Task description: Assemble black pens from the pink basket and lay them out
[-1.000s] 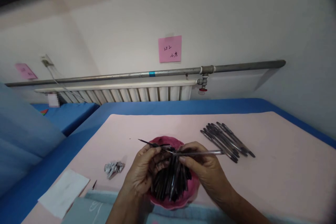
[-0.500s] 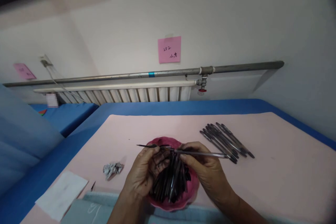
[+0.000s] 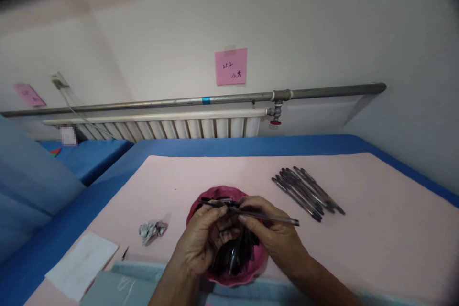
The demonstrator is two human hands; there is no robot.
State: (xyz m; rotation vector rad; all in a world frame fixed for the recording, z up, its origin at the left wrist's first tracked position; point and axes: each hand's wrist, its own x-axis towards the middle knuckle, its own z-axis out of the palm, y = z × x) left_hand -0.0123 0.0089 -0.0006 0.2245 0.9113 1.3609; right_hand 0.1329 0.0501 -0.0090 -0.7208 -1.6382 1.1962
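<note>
Over a pink scalloped bowl [image 3: 261, 262] my two hands are close together. My left hand [image 3: 193, 244], its fingers smudged dark, pinches a thin dark pen refill [image 3: 207, 203] whose point sticks out to the left. A clear pen barrel [image 3: 281, 219] is pinched in my right hand [image 3: 281, 236], its far end pointing right and slightly down. Refill and barrel lie nearly in line; my fingers hide where they meet. Several dark pen parts [image 3: 232, 257] fill the bowl below. To the right, a row of capped black pens [image 3: 304, 191] lies side by side.
A pink sheet [image 3: 376, 248] covers the blue table [image 3: 247, 146]. On the left are crumpled paper [image 3: 152, 232], a white paper sheet [image 3: 82, 265], a small dark pointed piece [image 3: 125, 253] and grey-blue cloth [image 3: 107, 287]. A radiator [image 3: 197, 128] runs along the wall behind.
My hands have come closer together. Less of the refill sticks out left of my left hand, and the barrel has shifted left, its right end tilting lower.
</note>
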